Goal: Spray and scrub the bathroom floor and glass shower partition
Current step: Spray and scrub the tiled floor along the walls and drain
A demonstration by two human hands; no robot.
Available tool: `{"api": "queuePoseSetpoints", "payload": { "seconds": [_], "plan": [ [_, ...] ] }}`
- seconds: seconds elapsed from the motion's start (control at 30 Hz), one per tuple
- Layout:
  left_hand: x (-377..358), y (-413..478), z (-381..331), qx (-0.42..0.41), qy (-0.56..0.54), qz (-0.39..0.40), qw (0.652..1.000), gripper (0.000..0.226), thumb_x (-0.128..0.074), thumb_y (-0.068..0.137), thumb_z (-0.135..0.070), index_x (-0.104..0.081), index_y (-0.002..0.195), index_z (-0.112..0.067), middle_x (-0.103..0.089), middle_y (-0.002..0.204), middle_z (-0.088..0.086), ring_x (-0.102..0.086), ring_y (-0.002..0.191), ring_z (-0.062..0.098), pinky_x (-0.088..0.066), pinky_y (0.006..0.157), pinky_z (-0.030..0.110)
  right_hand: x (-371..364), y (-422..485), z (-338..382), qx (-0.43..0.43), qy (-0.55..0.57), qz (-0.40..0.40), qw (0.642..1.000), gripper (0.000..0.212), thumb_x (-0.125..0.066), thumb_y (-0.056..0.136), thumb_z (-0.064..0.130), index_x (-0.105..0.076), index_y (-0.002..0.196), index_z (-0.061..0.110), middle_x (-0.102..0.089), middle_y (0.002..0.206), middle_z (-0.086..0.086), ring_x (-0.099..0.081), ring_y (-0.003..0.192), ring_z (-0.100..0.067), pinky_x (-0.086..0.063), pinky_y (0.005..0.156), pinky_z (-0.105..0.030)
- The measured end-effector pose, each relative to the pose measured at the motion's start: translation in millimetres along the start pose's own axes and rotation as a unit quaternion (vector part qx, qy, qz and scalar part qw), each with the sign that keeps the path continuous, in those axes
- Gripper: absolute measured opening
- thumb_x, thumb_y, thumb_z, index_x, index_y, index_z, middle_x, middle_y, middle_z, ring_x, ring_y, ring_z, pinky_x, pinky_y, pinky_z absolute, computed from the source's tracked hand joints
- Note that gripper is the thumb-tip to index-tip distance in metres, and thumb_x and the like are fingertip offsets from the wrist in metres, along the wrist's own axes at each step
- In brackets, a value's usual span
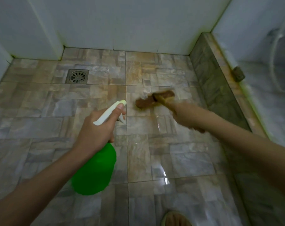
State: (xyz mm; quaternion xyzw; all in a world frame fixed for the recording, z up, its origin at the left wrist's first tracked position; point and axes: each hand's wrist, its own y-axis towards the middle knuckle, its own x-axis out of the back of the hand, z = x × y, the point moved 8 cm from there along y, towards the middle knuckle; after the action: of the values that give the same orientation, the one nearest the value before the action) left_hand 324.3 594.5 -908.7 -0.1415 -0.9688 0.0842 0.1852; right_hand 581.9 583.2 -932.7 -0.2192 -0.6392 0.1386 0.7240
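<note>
Our left hand (96,129) curls round the neck of the green bottle (96,172) above the middle of the floor (40,103), while our outstretched right hand (185,116) grips the brush (154,99), head on wet tiles near the right edge.

The left hand (96,128) grips a green spray bottle (96,170) by the neck. One finger lies along its white sprayer head (109,111), whose nozzle points away from the person. The right hand (185,116), blurred, holds the handle of a brown scrub brush (154,101), and the brush head is down on the stone-patterned tile floor (40,111). The tiles near the brush shine wet. A square metal drain (77,76) sits near the far white wall (122,22). At right, a raised tiled curb (216,95) carries the glass partition (269,79).
</note>
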Motion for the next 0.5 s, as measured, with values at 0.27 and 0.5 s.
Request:
{"api": "queuePoseSetpoints", "payload": {
  "seconds": [0.27,0.5],
  "plan": [
    [-4,-4,-2,-0.005,0.016,-0.006,1.000,0.047,-0.051,0.096,-0.054,-0.079,0.091,-0.017,-0.062,0.057,0.025,-0.054,0.037,0.010,-0.042,0.046,0.009,-32,-15,15,0.016,-0.057,-0.036,0.998,0.077,-0.037,0.100,0.012,0.011,0.147,0.048,-0.056,0.082,-0.008,-0.051,0.055,-0.020,-0.051,0.052,-0.036],
    [-3,-11,7,-0.006,0.020,0.019,1.000,0.051,-0.048,0.087,-0.078,-0.077,0.089,-0.035,-0.076,0.089,0.021,-0.059,0.041,0.017,-0.053,0.059,0.029,-56,-118,-29,0.016,-0.073,0.094,0.993,0.078,-0.037,0.101,0.024,0.022,0.137,0.058,-0.048,0.070,0.007,-0.059,0.065,-0.015,-0.055,0.064,-0.031]
  ]
}}
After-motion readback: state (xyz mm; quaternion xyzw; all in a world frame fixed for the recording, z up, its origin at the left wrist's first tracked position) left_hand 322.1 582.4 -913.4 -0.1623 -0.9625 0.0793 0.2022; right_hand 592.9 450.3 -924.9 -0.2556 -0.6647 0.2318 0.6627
